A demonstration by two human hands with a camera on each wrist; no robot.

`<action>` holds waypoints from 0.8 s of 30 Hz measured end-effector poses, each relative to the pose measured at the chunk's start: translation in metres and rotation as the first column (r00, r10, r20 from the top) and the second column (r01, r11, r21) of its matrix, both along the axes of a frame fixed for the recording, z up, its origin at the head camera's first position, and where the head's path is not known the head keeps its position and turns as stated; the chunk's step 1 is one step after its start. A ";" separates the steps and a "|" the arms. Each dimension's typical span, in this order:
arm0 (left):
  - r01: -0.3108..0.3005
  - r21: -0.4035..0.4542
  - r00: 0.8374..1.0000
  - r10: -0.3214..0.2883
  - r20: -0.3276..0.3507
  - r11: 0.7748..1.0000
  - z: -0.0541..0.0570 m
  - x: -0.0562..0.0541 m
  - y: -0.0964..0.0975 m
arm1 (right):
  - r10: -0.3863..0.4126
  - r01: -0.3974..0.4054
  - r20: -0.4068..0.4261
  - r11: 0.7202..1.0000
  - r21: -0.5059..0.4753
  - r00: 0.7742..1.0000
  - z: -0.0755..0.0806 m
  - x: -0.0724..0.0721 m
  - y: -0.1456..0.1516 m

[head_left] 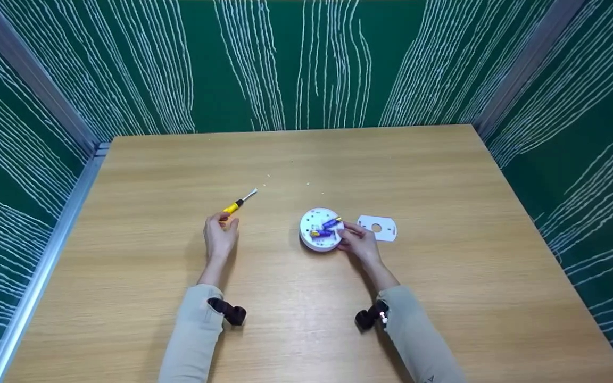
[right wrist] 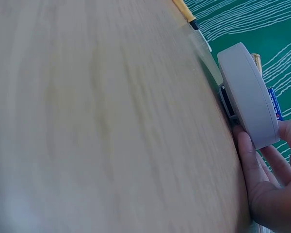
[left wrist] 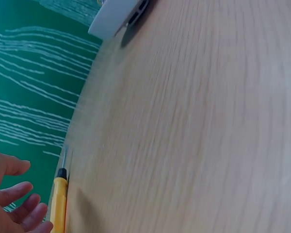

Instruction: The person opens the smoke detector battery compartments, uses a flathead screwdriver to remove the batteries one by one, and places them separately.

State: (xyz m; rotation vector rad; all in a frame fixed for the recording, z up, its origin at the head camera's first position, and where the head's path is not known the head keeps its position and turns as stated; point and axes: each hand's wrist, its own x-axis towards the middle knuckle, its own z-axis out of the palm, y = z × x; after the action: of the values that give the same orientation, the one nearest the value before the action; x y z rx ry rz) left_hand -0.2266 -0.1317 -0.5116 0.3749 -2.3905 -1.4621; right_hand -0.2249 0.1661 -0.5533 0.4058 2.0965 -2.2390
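Observation:
My right hand grips the right edge of a round white smoke detector, thumb at its top face and fingers under the rim. Two blue and gold batteries lie across its upturned face; a blue one peeks past the casing in the right wrist view. Further left, my left hand is at the handle of a yellow screwdriver lying on the table, its tip pointing away to the right. In the left wrist view the thumb stands apart from loosely bent fingers beside the yellow handle.
Just right of the detector lies a flat white mounting plate with a round hole, partly behind my right hand. Tiny white crumbs dot the wooden table beyond. Green walls with white streaks enclose its back and sides.

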 end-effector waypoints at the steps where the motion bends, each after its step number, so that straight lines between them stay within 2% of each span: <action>1: 0.012 0.006 1.000 -0.012 -0.004 1.000 0.001 0.001 0.003 | -0.001 0.001 0.002 1.000 0.003 1.000 0.000 0.000 0.000; 8: 0.125 0.012 0.992 -0.125 0.026 0.992 0.008 0.011 0.022 | 0.001 -0.001 0.013 1.000 0.018 1.000 0.000 0.000 0.000; 19: 0.284 0.019 0.956 -0.281 -0.086 0.959 0.012 0.021 0.050 | 0.006 -0.006 -0.006 0.999 -0.044 1.000 0.000 0.000 0.000; 24: 0.337 0.066 0.940 -0.331 -0.083 0.939 0.014 0.024 0.065 | -0.003 0.003 -0.016 0.999 -0.039 1.000 0.000 0.000 -0.001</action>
State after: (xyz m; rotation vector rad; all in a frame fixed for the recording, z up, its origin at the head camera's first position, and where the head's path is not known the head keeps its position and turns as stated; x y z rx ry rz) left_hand -0.2026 -0.0666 -0.4975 -0.0733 -2.4303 -1.6838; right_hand -0.2253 0.1651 -0.5537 0.3908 2.0567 -2.2885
